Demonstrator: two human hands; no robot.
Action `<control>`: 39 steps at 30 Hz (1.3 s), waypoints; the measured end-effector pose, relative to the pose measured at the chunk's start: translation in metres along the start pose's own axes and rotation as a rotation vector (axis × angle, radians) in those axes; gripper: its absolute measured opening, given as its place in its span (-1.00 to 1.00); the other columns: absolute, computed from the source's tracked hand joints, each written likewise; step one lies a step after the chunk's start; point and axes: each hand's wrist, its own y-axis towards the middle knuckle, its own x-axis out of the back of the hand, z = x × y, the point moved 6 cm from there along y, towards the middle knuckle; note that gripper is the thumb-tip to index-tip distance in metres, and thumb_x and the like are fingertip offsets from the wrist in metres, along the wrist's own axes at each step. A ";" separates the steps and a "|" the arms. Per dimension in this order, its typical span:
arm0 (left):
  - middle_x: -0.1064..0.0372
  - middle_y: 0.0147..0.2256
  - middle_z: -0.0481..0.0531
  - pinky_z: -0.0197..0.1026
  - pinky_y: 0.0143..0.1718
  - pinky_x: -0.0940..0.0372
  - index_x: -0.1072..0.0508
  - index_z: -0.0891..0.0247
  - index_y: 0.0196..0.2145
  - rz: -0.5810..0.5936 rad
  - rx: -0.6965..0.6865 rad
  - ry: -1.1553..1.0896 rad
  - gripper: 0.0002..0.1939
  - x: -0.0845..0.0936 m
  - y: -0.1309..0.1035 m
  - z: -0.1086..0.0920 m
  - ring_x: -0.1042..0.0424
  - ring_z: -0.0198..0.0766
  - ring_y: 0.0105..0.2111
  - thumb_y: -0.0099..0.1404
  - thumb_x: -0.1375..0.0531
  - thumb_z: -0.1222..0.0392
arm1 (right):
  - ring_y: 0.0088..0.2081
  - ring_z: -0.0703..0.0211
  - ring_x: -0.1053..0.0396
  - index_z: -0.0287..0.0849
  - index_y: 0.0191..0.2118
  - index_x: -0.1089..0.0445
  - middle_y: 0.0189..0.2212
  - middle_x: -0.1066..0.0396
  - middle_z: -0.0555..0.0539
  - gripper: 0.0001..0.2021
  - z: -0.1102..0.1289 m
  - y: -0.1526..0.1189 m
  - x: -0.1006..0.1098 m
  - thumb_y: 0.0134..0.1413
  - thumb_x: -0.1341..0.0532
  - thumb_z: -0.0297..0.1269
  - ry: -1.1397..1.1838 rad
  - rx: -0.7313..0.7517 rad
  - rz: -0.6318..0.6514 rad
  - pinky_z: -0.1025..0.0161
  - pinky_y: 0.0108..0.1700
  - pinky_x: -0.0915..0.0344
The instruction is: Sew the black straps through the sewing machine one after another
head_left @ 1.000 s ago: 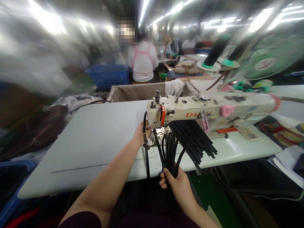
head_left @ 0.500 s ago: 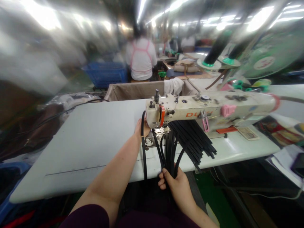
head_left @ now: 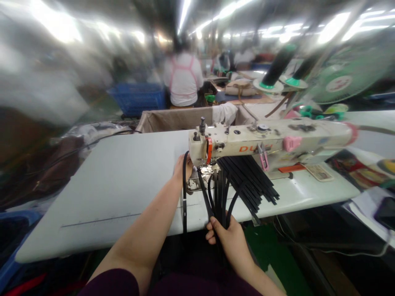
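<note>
A white sewing machine (head_left: 277, 137) stands on the pale table. My left hand (head_left: 184, 167) is at the left side of its needle head; its fingers are mostly hidden behind the machine. One black strip (head_left: 184, 193) loops over that wrist and hangs toward the front edge. My right hand (head_left: 226, 232) is closed round a bunch of black strips (head_left: 219, 197) at the front edge, thumb on top. The upper ends of the bunch reach the needle area. Under the machine arm, a fanned pile of black strips (head_left: 249, 181) lies just right of the bunch.
Behind the table is a fabric-lined bin (head_left: 175, 119). A person (head_left: 184, 78) in a white top sits further back, near a blue crate (head_left: 137, 98). Thread cones (head_left: 277, 68) and a green fan (head_left: 342, 78) stand at the right. Papers (head_left: 370, 209) are at the lower right.
The strip hanging by my left wrist has shifted slightly left at its lower end. My right hand keeps its hold on the bunch. The view has moved very slightly.
</note>
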 end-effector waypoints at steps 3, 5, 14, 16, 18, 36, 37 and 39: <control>-0.60 -0.03 0.09 -0.05 0.14 -0.41 -0.61 0.22 -0.19 -0.013 -0.001 0.032 -0.80 0.001 -0.018 0.001 -0.52 -0.02 0.05 0.43 -0.17 0.33 | -0.62 0.18 -0.48 -0.17 -0.34 -0.38 -0.55 -0.54 -0.02 -0.42 0.000 -0.001 0.001 -0.18 -0.52 0.24 0.003 -0.003 0.007 0.29 -0.59 -0.43; -0.59 -0.03 0.09 0.04 0.21 -0.37 -0.62 0.20 -0.22 -0.017 -0.040 0.079 -0.82 0.000 -0.034 0.000 -0.52 -0.02 0.06 0.42 -0.19 0.32 | -0.62 0.18 -0.47 -0.17 -0.34 -0.38 -0.55 -0.53 -0.01 -0.41 -0.001 -0.003 0.002 -0.19 -0.52 0.25 0.014 -0.011 0.014 0.30 -0.60 -0.41; -0.54 0.14 0.13 0.31 0.44 -0.06 -0.52 0.20 0.09 0.003 -0.346 0.258 -0.74 -0.008 -0.100 -0.019 -0.41 0.03 0.27 0.51 -0.17 0.18 | -0.59 0.22 -0.44 -0.24 -0.24 -0.48 -0.55 -0.51 -0.01 -0.39 0.002 -0.004 0.012 -0.12 -0.49 0.27 0.079 -0.039 0.042 0.35 -0.60 -0.28; -0.54 0.14 0.14 0.31 0.46 -0.03 -0.52 0.21 0.10 0.013 -0.374 0.296 -0.73 -0.009 -0.104 -0.023 -0.39 0.04 0.29 0.51 -0.18 0.17 | -0.59 0.23 -0.43 -0.24 -0.25 -0.50 -0.53 -0.52 -0.02 -0.41 0.003 -0.006 0.015 -0.12 -0.50 0.25 0.098 -0.065 0.061 0.35 -0.60 -0.26; -0.52 0.16 0.17 0.29 0.47 0.00 -0.51 0.24 0.12 0.029 -0.390 0.329 -0.71 -0.010 -0.105 -0.027 -0.37 0.05 0.31 0.51 -0.19 0.16 | -0.59 0.24 -0.43 -0.24 -0.25 -0.52 -0.52 -0.52 -0.02 -0.41 0.002 -0.008 0.018 -0.15 -0.52 0.23 0.111 -0.092 0.068 0.35 -0.59 -0.24; -0.51 0.19 0.11 0.23 0.42 -0.15 -0.55 0.18 0.09 0.070 -0.305 0.275 -0.74 -0.012 -0.096 -0.016 -0.39 -0.05 0.29 0.52 -0.20 0.18 | -0.60 0.21 -0.44 -0.19 -0.22 -0.44 -0.56 -0.51 0.02 -0.35 -0.004 -0.018 0.020 -0.25 -0.56 0.24 0.092 -0.081 0.037 0.34 -0.61 -0.29; -0.52 0.18 0.12 0.23 0.42 -0.16 -0.55 0.19 0.09 0.064 -0.310 0.273 -0.75 -0.011 -0.096 -0.015 -0.40 -0.05 0.29 0.51 -0.20 0.18 | -0.60 0.20 -0.44 -0.20 -0.18 -0.45 -0.56 -0.51 0.02 -0.35 -0.004 -0.018 0.019 -0.23 -0.56 0.21 0.095 -0.077 0.044 0.34 -0.61 -0.29; -0.52 0.17 0.13 0.22 0.43 -0.16 -0.55 0.20 0.08 0.057 -0.317 0.265 -0.75 -0.011 -0.095 -0.015 -0.40 -0.05 0.29 0.51 -0.21 0.18 | -0.60 0.20 -0.45 -0.21 -0.11 -0.45 -0.55 -0.51 0.03 -0.35 -0.004 -0.018 0.018 -0.19 -0.55 0.17 0.101 -0.072 0.055 0.33 -0.60 -0.29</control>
